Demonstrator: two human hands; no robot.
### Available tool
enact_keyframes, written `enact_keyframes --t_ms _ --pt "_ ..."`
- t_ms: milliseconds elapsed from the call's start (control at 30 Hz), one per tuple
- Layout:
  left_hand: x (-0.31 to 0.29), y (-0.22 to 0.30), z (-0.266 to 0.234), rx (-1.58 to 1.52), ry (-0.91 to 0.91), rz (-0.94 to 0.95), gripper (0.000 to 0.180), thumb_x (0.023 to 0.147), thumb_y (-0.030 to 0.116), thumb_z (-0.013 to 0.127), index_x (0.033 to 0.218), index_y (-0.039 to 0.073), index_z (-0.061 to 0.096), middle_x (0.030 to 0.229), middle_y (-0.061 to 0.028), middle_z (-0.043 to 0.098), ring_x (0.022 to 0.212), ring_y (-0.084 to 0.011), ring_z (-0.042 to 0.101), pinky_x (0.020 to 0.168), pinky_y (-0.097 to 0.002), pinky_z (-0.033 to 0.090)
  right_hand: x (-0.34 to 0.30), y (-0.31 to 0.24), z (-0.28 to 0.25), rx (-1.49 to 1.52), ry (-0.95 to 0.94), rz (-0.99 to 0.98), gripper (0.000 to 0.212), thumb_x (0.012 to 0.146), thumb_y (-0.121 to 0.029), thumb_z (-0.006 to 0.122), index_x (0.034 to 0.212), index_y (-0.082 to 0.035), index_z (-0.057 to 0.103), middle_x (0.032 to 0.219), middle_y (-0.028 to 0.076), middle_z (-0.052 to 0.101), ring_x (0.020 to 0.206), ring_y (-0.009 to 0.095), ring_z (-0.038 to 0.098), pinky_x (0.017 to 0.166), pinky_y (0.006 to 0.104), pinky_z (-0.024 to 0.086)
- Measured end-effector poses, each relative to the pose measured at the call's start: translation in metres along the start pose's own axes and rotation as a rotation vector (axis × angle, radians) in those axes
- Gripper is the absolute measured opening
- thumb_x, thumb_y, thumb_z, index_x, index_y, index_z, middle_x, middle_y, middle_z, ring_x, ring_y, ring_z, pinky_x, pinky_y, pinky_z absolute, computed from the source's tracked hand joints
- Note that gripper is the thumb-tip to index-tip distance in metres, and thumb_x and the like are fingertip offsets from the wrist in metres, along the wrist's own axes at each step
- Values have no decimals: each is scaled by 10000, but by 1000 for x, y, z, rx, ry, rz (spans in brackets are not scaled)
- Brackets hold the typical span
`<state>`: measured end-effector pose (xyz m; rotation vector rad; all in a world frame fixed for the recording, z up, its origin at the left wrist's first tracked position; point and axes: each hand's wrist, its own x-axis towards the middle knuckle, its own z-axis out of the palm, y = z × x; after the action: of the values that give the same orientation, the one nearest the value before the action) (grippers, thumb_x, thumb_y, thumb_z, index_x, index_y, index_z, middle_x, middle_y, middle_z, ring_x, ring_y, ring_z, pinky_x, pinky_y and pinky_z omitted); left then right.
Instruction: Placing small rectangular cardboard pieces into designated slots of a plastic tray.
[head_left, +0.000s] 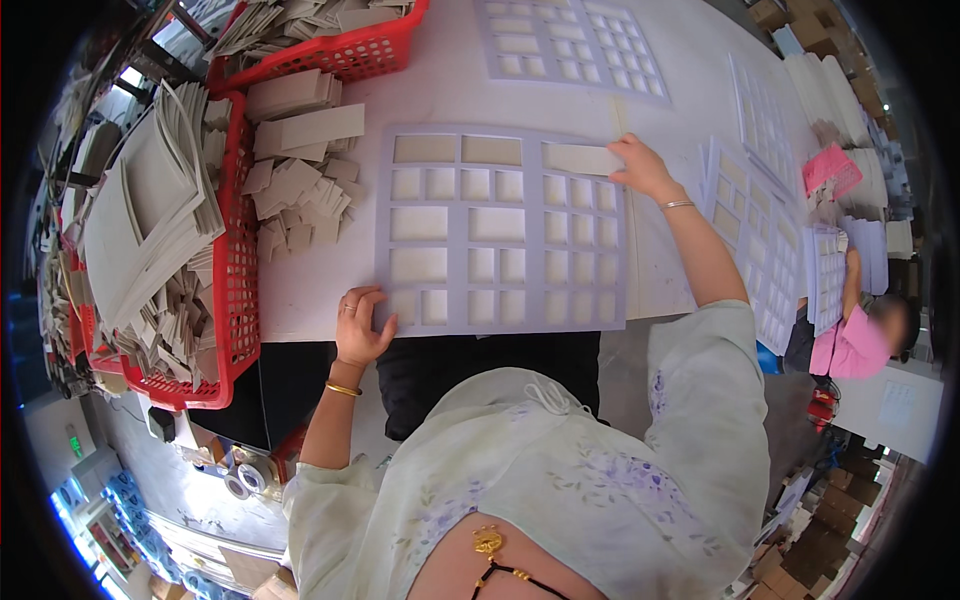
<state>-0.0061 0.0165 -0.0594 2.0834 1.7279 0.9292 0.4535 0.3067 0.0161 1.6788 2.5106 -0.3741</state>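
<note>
A pale lavender grid panel (456,257), divided into rectangular openings of several sizes, lies flat on the table in front of me. At its far right corner, my right hand (643,167) pinches the right end of a grey cardboard strip (578,158). The strip lies over the wide top-right opening, slightly tilted. My left hand (360,325) rests at the panel's near left corner. Its fingers are bent, the thumb stands apart at the panel's edge, and no loose piece shows in it.
Loose cardboard pieces (300,195) are heaped left of the panel. Two red baskets (243,270) full of cardboard stand along the left side. Another grid panel (575,45) lies beyond mine, and several more (750,225) lie to the right. A person in pink (850,345) holds a panel at far right.
</note>
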Motion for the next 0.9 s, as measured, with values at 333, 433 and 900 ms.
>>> enact_keyframes --t_ms 333,433,900 --pt "0 -1 2 -6 -11 -21 361 676 159 728 994 77 577 1071 -116 576 978 -324 552 868 -410 446 7 1 25 194 31 -37 554 719 -94 751 1234 -56 550 1170 127 532 1028 297 572 895 362 489" --pt "2 0 1 -10 7 1 354 675 118 712 988 46 564 1041 -159 574 969 -348 552 851 -418 461 0 -8 21 319 90 -1 541 721 -89 742 1226 -62 550 1209 122 522 1011 289 577 892 359 487" --pt "2 -2 0 -10 17 -1 344 678 173 725 969 56 585 1041 -129 597 965 -331 569 856 -412 458 2 -33 60 77 220 -82 290 717 4 563 962 -89 687 1054 84 626 958 301 610 808 418 499"
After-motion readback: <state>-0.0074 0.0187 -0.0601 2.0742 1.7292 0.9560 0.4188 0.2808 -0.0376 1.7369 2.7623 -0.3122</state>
